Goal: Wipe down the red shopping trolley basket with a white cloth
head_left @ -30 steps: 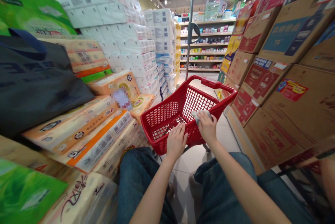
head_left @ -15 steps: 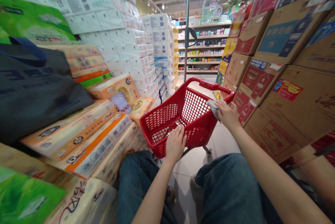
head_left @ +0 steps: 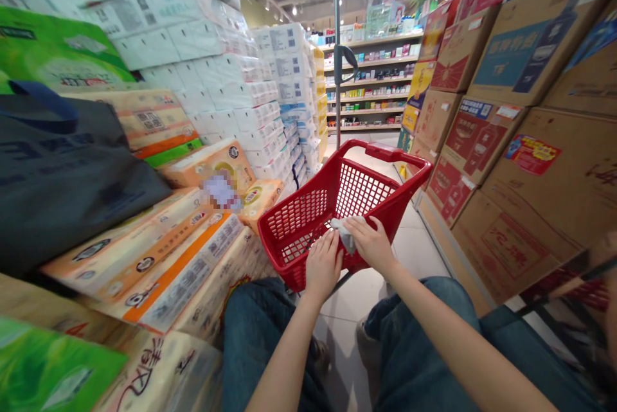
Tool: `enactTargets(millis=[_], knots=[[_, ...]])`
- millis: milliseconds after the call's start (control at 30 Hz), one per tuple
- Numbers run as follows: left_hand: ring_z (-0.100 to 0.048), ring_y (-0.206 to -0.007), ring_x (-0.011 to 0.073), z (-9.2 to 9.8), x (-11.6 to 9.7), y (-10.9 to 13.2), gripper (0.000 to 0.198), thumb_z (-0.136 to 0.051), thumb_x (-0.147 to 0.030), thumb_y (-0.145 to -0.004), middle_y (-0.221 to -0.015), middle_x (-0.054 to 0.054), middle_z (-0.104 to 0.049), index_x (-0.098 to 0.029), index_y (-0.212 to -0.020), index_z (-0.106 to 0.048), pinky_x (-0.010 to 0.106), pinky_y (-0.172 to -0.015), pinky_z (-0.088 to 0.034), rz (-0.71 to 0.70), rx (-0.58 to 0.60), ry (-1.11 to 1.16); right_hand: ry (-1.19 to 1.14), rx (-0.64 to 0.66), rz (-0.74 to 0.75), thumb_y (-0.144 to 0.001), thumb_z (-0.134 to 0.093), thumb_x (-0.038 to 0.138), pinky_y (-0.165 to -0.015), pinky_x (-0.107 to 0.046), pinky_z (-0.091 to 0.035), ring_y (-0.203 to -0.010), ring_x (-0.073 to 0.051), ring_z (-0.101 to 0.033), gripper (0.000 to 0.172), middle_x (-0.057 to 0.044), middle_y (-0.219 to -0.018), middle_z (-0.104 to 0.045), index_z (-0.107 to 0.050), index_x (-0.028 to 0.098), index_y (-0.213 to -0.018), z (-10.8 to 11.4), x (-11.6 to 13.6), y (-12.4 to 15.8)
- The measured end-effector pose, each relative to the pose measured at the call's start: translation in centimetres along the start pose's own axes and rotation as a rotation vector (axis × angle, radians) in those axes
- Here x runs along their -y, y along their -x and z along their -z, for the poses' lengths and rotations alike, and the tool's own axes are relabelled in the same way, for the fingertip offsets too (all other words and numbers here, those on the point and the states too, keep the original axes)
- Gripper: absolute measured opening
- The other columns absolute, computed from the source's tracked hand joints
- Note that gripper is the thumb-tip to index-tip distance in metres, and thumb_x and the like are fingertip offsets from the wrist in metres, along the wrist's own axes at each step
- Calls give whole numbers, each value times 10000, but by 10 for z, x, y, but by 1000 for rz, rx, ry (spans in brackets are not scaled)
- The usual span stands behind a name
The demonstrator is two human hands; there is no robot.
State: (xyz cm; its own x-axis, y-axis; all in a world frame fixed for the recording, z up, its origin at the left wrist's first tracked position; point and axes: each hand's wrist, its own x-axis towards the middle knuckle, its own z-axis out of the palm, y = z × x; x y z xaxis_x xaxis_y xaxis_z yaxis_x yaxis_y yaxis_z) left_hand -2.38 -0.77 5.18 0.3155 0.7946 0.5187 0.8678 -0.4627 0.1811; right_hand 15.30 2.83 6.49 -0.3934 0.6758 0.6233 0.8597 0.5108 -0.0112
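A red plastic mesh shopping basket [head_left: 337,225] sits on my lap, with its handle [head_left: 385,152] lying on the far rim. My left hand [head_left: 324,264] grips the near rim. My right hand [head_left: 369,243] is just beside it, pressing a small crumpled grey-white cloth [head_left: 343,234] against the same rim. The cloth's folds poke out past my fingertips, close to my left hand. Through the mesh, the basket's inside looks bare.
Packs of tissue [head_left: 159,264] and a dark tote bag [head_left: 62,174] are piled along the left. Printed cardboard cartons [head_left: 501,161] are stacked on the right. A tiled aisle floor [head_left: 414,251] runs between them towards store shelves [head_left: 371,84], and a metal pole [head_left: 337,45] stands ahead.
My right hand has moved with the cloth from the basket's right corner back to the near rim, next to my left hand. My left hand stays on the rim.
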Motion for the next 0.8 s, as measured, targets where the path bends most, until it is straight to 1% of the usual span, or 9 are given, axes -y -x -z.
enactTargets(millis=[67,167,267,300,367,567,633,700,800], knots=[[-460,-1320,229,0,0,0,483,-437,-237,-955,-1436,94,-498,-170,-1431,-383,420,-1092,-396,-1,-11,3,52,-13,-35,-923,-382,153,-1095,-437,-211,-1270,-198,-505,403,-43,-1356,-587,-562,252,-1270,15,-40,-5],[-468,-1314,235,-1,-1,-1,479,-425,-238,-959,-1431,85,-505,-181,-1433,-383,426,-1096,-393,-4,-24,17,136,-88,-176,-906,-374,154,-1080,-461,-186,-1270,-216,-499,404,-57,-1352,-589,-572,237,-1248,37,-106,-17],[-469,-1315,240,-1,-1,-1,481,-419,-234,-958,-1436,83,-500,-184,-1435,-380,432,-1097,-392,-5,-27,24,163,-153,-304,-888,-386,160,-1048,-458,-205,-1251,-231,-510,398,-73,-1328,-606,-589,221,-1226,44,-140,-27],[-467,-1316,239,-2,-2,-1,483,-419,-232,-958,-1438,83,-498,-183,-1436,-379,432,-1098,-391,-1,-26,23,167,-168,-336,-885,-390,159,-1037,-455,-216,-1249,-238,-511,397,-85,-1320,-610,-595,212,-1220,43,-140,-28],[-463,-1318,238,-2,-2,-1,487,-423,-230,-955,-1439,84,-497,-180,-1437,-376,431,-1098,-390,8,-26,20,170,-183,-363,-885,-396,158,-1027,-454,-229,-1252,-249,-508,398,-108,-1317,-609,-601,198,-1224,34,-123,-27],[-457,-1324,245,-4,0,1,509,-434,-225,-946,-1445,85,-491,-179,-1448,-360,436,-1093,-394,-2,-22,17,56,-110,-201,-917,-389,145,-1048,-409,-265,-1292,-207,-484,408,-61,-1361,-582,-568,230,-1275,-6,-8,-4],[-450,-1330,241,-3,0,1,507,-445,-219,-940,-1444,87,-492,-173,-1440,-371,432,-1102,-385,-9,-21,21,10,-72,-149,-924,-390,147,-1046,-387,-282,-1296,-194,-484,412,-53,-1367,-577,-558,229,-1291,-12,18,2],[-446,-1333,237,-3,1,1,502,-451,-216,-938,-1442,88,-494,-167,-1433,-381,426,-1105,-384,-11,-17,21,-9,-37,-96,-931,-387,153,-1053,-386,-277,-1288,-187,-495,419,-46,-1373,-571,-545,242,-1309,-10,25,4],[-462,-1319,235,-2,0,0,489,-445,-235,-950,-1435,89,-501,-170,-1431,-385,429,-1088,-403,-3,-22,12,37,-14,-62,-929,-388,157,-1065,-418,-252,-1277,-198,-506,432,-46,-1384,-561,-533,260,-1322,4,-4,3]])
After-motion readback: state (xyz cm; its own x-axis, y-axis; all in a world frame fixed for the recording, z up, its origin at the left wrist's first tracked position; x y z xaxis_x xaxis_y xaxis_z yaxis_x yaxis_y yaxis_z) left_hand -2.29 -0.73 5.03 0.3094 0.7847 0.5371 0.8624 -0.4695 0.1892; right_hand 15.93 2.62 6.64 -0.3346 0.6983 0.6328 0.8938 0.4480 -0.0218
